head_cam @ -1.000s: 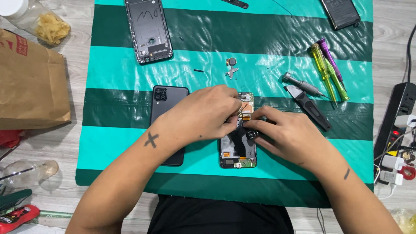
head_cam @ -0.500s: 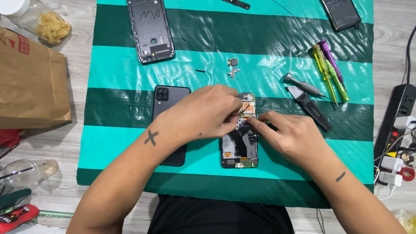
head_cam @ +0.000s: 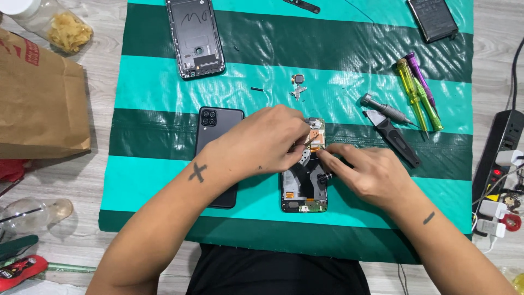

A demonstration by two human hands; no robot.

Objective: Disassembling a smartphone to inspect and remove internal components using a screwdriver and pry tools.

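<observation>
Both hands worked over the opened phone (head_cam: 304, 188), which lay face down, back removed, at the 6 o'clock edge of the striped green mat (head_cam: 164, 82) on the surface. The left hand (head_cam: 262, 143) came in from 8 o'clock, its fingers pinched together at the phone's upper end around what looked like a thin tool or part; the exact item was too small to tell. The right hand (head_cam: 365, 175) came in from 4 o'clock, its fingertips pressed together on the phone's top right corner, touching the exposed board. A second dark phone (head_cam: 218, 155) lay just beside it at 9 o'clock, partly under the left wrist. Risk, as judged: the orange ribbon at the phone's top sat right under both sets of fingertips, so a slip or too hard a pull could tear it or lift a connector. Loose small parts (head_cam: 298, 86) and a tiny dark screw (head_cam: 257, 88) lay at 12 o'clock on the mat, unboxed; a sweep of either forearm could scatter them. The grey screwdriver (head_cam: 385, 108) and black knife (head_cam: 394, 136) lay near the right hand at 2 o'clock, the yellow and purple screwdrivers (head_cam: 417, 90) beyond; a knock could roll them. The removed frame (head_cam: 195, 37) at 11 o'clock and battery (head_cam: 434, 19) at 1 o'clock were well apart.
</observation>
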